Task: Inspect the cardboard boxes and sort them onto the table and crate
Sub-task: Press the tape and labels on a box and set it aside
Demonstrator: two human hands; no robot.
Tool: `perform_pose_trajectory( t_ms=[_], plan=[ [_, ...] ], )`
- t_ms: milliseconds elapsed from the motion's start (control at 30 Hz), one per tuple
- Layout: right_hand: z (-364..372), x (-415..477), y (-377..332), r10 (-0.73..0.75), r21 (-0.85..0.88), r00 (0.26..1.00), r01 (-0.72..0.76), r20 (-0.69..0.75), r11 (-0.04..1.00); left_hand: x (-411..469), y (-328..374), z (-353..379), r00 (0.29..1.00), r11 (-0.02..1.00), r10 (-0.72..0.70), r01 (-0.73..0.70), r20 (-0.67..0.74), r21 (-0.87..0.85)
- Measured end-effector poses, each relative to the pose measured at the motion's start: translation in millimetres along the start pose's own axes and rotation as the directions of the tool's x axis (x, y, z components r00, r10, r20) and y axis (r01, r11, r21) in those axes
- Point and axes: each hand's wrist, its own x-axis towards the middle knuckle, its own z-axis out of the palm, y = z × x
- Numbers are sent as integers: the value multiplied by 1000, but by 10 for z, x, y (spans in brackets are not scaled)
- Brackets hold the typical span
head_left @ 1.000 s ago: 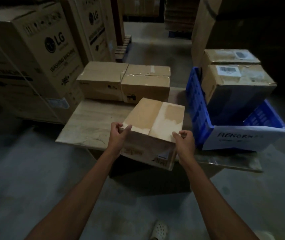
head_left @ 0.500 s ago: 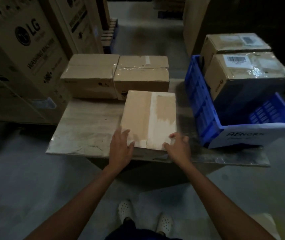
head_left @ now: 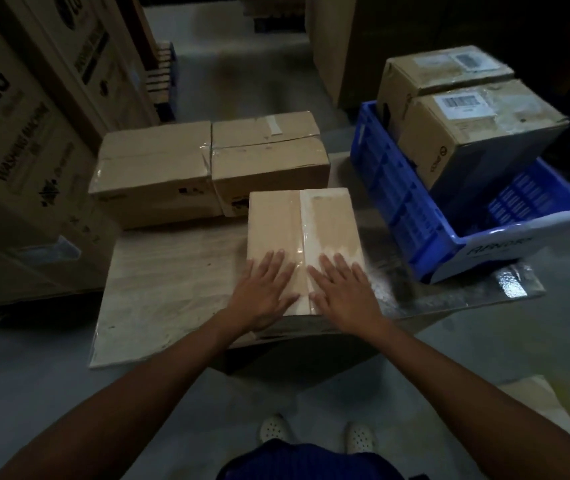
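Dim warehouse, wooden surface (head_left: 172, 271) carrying a taped cardboard box (head_left: 276, 223) near its front edge — left hand (head_left: 262, 296) and right hand (head_left: 345, 296) flat on its top, fingers (head_left: 278, 263) straight, grasping nothing, blue crate (head_left: 397, 195) beside.

A very large brown carton (head_left: 16, 140) fills the left side, printed with a black LG logo and the words WASHING MACHINE running down its face. A second large carton (head_left: 86, 46) with similar print stands just behind it. Past these, a stack of wooden pallets (head_left: 164, 81) sits beside a dim aisle. A tall plain carton (head_left: 339, 46) rises at the back right. The floor (head_left: 51, 393) is smooth grey concrete. At the bottom edge, a white perforated left clog (head_left: 274, 429) and right clog (head_left: 359, 436) point forward below a dark blue garment (head_left: 311, 462). A pale flat sheet (head_left: 533, 403) lies on the floor at the lower right.
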Motion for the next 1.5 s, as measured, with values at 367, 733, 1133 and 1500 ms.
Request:
perform_pose_trajectory(
  t_ms=[367, 733, 1133, 1500],
  plan=[
    [-229, 322, 19, 55, 62, 998, -56, 3, 997, 243, -75, -151, 994, 995, -17, 6, -106, -97],
    [-128, 494, -46, 91, 48, 994, -89, -61, 995, 467, -155, -133, 972, 999, -33, 24, -231, -43],
    [-188, 1066, 394, -54, 16, 998, 54, 13, 998, 1011, -337, -226, 983, 992, -103, 91, -152, -84],
    [-410, 1628, 497, -78, 14, 995, 77, 61, 997, 1478, -506, -388, 985, 992, -108, 98, -132, -79]
  ],
)
